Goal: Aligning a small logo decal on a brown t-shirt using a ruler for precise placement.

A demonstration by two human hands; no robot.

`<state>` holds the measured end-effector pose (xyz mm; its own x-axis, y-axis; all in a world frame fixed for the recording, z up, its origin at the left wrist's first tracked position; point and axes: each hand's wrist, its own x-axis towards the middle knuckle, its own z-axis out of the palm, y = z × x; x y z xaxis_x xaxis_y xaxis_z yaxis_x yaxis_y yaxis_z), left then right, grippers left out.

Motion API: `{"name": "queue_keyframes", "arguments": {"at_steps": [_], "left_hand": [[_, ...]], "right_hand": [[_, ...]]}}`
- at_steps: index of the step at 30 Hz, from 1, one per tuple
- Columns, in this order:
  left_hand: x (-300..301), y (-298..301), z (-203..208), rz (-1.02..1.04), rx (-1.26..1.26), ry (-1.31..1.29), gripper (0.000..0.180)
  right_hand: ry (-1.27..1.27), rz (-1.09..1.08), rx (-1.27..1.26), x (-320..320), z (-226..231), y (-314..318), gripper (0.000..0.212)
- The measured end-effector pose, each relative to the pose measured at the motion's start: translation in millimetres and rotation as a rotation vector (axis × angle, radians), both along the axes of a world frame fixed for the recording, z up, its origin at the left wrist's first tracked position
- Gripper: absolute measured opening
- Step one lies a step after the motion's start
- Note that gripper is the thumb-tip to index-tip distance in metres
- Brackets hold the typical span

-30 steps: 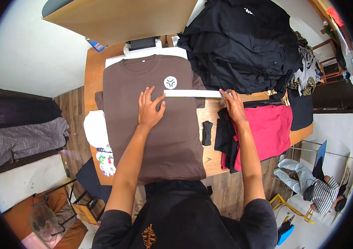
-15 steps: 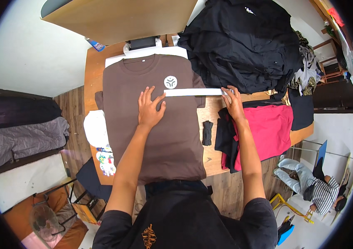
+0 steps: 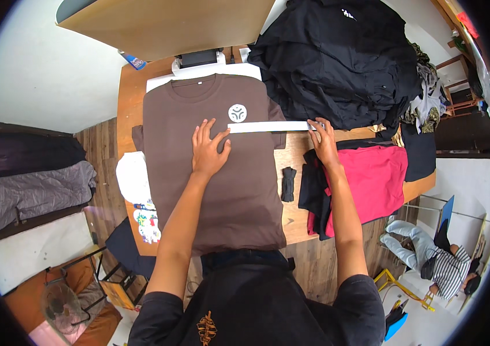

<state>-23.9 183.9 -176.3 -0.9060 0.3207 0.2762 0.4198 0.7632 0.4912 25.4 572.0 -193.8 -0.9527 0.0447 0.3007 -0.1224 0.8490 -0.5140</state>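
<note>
A brown T-shirt (image 3: 222,190) lies spread on the wooden table in front of me, collar away from me, with a round white emblem (image 3: 237,113) on its chest. Just below the emblem, a long white strip (image 3: 268,127), flat like a ruler, reaches sideways past the shirt's right side. My left hand (image 3: 209,149) rests on the shirt with its fingers spread, the index fingertip at the strip's left end. The strip's right end is pinched between the fingers of my right hand (image 3: 324,143).
A big heap of black garments (image 3: 337,63) fills the back right. Folded red clothing (image 3: 372,179) and a small dark bundle (image 3: 288,184) lie right of the shirt. A brown board (image 3: 164,29) stands at the back. A person in a striped top (image 3: 451,271) sits far right.
</note>
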Motion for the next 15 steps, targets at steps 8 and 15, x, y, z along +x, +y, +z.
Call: {"name": "queue_keyframes", "arguments": {"at_steps": [8, 15], "left_hand": [[-0.4, 0.6, -0.4, -0.027, -0.031, -0.077, 0.033], [-0.3, 0.8, 0.1, 0.005, 0.001, 0.006, 0.033]], "right_hand": [[-0.011, -0.008, -0.007, 0.2, -1.9, -0.3, 0.036], [-0.023, -0.023, -0.019, -0.4, 0.3, -2.7, 0.035]]}}
